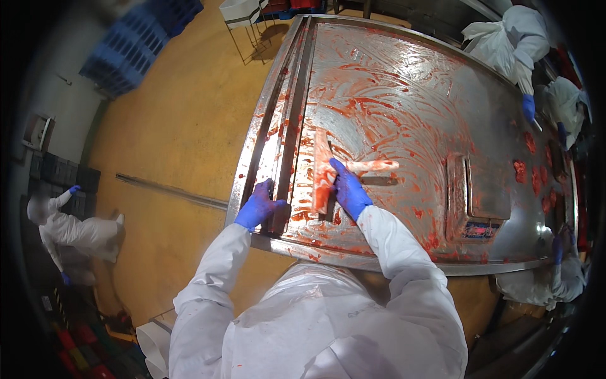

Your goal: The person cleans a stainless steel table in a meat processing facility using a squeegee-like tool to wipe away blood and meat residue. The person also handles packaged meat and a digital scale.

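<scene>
A pale squeegee (323, 183), smeared red, has its broad head across the left part of the steel table (404, 82) and its handle pointing right. My blue-gloved right hand (351, 192) grips it where the handle meets the head. Dark shadows beside the head and handle suggest it is slightly raised. My left hand (257, 207), also in a blue glove with red stains, is at the raised metal rail and channel (291, 132) along the table's left side. Its thumb and fingers are apart, and it holds nothing.
A bench scale (457, 199) stands on the table's right half. Red meat pieces (535, 180) lie beyond it, near co-workers (527, 38) in white. Another person (79, 234) is far left, on the yellow floor (183, 126). Blue crates (129, 50) are stacked at the back left.
</scene>
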A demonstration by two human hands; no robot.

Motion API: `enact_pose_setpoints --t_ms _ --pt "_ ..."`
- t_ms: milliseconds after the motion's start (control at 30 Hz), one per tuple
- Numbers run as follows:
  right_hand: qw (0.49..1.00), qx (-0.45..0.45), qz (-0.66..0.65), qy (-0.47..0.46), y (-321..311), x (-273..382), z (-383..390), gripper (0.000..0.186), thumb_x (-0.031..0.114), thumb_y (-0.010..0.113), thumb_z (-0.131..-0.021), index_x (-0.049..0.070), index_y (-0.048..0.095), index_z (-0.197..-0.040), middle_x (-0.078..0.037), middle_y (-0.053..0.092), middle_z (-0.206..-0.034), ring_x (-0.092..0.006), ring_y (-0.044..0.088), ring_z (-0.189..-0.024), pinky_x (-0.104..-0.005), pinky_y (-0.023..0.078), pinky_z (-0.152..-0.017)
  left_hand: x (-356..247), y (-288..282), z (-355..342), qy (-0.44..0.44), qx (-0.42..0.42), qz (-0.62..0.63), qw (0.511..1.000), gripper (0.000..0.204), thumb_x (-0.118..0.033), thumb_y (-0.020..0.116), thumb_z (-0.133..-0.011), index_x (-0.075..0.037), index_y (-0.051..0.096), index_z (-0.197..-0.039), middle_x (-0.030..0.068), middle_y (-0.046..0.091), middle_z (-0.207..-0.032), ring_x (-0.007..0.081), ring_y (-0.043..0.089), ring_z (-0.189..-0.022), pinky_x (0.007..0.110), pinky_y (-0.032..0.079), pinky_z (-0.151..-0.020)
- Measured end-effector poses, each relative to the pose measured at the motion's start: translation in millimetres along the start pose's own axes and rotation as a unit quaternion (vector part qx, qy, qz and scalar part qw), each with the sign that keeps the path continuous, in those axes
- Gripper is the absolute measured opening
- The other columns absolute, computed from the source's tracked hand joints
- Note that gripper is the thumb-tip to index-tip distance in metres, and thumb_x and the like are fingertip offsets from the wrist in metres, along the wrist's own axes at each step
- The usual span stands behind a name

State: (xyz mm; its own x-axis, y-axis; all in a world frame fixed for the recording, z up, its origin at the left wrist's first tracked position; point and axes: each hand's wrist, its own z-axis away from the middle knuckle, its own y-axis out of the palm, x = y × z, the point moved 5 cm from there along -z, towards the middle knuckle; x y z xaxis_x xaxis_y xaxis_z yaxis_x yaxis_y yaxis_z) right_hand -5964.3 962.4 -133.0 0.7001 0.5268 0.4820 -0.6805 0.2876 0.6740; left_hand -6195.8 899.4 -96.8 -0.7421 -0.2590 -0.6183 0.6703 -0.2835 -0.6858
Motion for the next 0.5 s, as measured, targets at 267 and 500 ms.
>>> enact_pose_setpoints --t_ms 267,500 --pt "0.991 0.02 0.088 0.099 -7 -58 0 0.025 0.029 0.072 -0.08 0.016 0.059 -0.098 0.002 0.059 -0.075 -0.0083 0.057 -0.061 -0.0212 0.039 -0.046 2 -25 13 -0.065 0.133 0.308 0.94 0.063 -0.017 0.071 -0.078 0.0 0.045 -0.132 0.0118 0.059 -0.119 0.0206 0.056 -0.107 0.032 0.041 -0.095" --pt "0.98 0.028 0.081 0.181 10 -63 -7 0.03 0.04 0.056 -0.091 0.028 0.058 -0.118 0.004 0.04 -0.078 -0.008 0.041 -0.058 -0.021 0.035 -0.05 -8 -24 20 -0.051 0.144 0.356 0.922 0.067 -0.022 0.068 -0.082 -0.001 0.038 -0.137 0.011 0.055 -0.125 0.0191 0.051 -0.114 0.031 0.038 -0.099"
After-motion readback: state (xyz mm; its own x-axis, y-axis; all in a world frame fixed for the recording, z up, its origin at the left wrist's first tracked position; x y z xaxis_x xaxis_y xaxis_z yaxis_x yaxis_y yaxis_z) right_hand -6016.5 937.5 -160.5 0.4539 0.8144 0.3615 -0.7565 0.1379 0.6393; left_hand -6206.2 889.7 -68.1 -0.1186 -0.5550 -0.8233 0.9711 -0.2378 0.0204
